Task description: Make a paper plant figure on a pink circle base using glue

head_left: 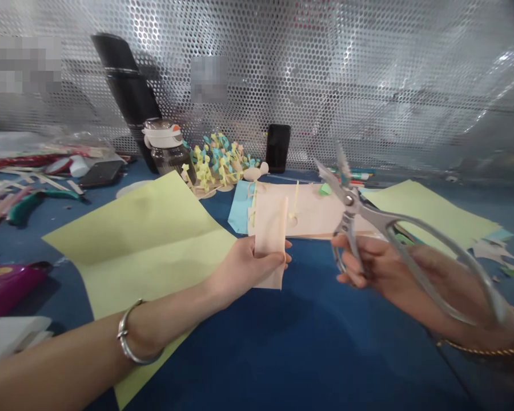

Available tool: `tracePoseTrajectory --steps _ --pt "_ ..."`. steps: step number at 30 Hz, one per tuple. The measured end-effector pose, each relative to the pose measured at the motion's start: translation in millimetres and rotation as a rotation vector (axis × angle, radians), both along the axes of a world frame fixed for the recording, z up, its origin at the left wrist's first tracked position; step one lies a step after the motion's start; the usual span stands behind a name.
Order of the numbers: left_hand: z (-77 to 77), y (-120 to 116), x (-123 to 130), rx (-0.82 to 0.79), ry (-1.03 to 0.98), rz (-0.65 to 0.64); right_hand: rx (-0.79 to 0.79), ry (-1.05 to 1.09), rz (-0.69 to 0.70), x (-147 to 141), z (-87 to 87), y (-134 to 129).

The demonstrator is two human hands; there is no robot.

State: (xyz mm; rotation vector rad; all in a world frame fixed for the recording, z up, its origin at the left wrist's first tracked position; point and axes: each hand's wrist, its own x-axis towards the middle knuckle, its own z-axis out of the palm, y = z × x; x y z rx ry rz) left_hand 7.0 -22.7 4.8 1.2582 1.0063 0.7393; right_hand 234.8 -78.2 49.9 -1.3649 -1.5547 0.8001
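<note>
Each of my hands holds one object. My left hand [244, 266], nearly closed, pinches a pale pink, rectangular paper strip [270, 225], thumb across its front and fingers behind; the strip stands upright, near centre, with its top before a flat, pale pink paper sheet [317, 208]. My right hand [388, 271], half curled, has hold of a pair of silver metal scissors [349, 200]: fingers at the small loop, the large loop extending over the palm toward the wrist. The blades are parted, point away from me, and stand apart from the strip, to its right. Left of centre, a large yellow-green paper sheet [149, 240] lies partly beneath my left arm on the blue tabletop [300, 354]. Behind are clustered small yellow and blue flower-like pieces [218, 162] and an upright black phone [278, 148].
</note>
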Motion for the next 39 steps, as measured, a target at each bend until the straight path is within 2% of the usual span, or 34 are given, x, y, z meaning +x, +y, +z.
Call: tracePoseTrajectory --steps 4,7,10,13,16,20,23,27,36,39 --pt "-1.0 -1 0 -0.011 -0.026 -0.014 -0.265 0.437 0.319 -17 -14.3 5" --pt "-0.6 -2 1 -0.021 -0.022 -0.017 -0.323 0.601 0.383 -18 -22.8 5" --pt "0.6 -2 2 -0.001 -0.021 -0.018 -0.315 0.631 0.412 -20 -27.8 4" --pt "1.3 -2 2 0.018 -0.002 -0.020 -0.249 0.570 0.363 -25 -32.9 6" --pt "1.1 -5 2 0.080 0.078 -0.016 -0.139 0.513 0.252 -32 -40.5 12" --pt "0.6 -15 4 0.142 0.173 -0.065 -0.091 0.430 0.088 -37 -49.9 16" --pt "1.8 -22 6 0.138 0.164 -0.138 -0.079 0.288 0.010 -39 -51.1 14" --pt "4.7 -25 8 0.147 0.199 -0.153 -0.068 0.179 -0.059 -40 -46.4 11" --pt "2.0 -22 5 0.111 0.294 -0.226 0.031 0.247 -0.105 -36 -34.3 20" --pt "3.6 -21 4 0.096 0.255 -0.188 0.051 0.290 -0.080 -32 -37.1 21"
